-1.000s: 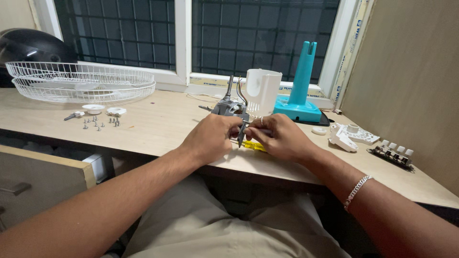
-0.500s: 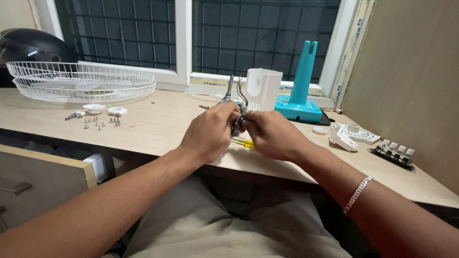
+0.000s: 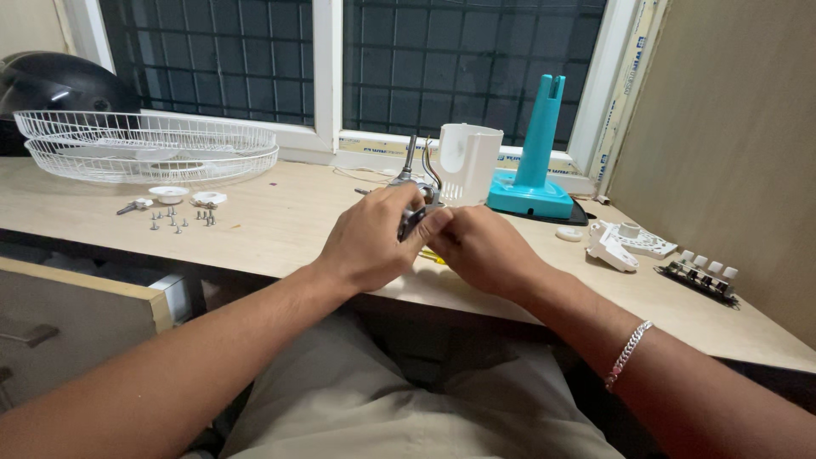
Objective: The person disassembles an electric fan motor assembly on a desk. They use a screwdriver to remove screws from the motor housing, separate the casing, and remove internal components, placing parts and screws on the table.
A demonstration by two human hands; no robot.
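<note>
Both hands have lifted off the desk (image 3: 280, 229) since a second ago. I log left hand (image 3: 370, 242) and right hand (image 3: 484, 251) clamped together on one grey motor part (image 3: 414, 219) (mostly hidden).

two hands (image 3: 374, 242) at the desk's front edge, closed together on one grey motor part (image 3: 414, 217). two white wire fan guards (image 3: 149, 144) stacked at the desk's back left corner. two small white caps (image 3: 168, 193) near them, one key-like piece (image 3: 133, 206), and about a dozen loose screws (image 3: 177, 220), exact count unclear. one white housing (image 3: 467, 161), one teal stand (image 3: 535, 153), one switch block (image 3: 701, 276) with four white buttons.
</note>
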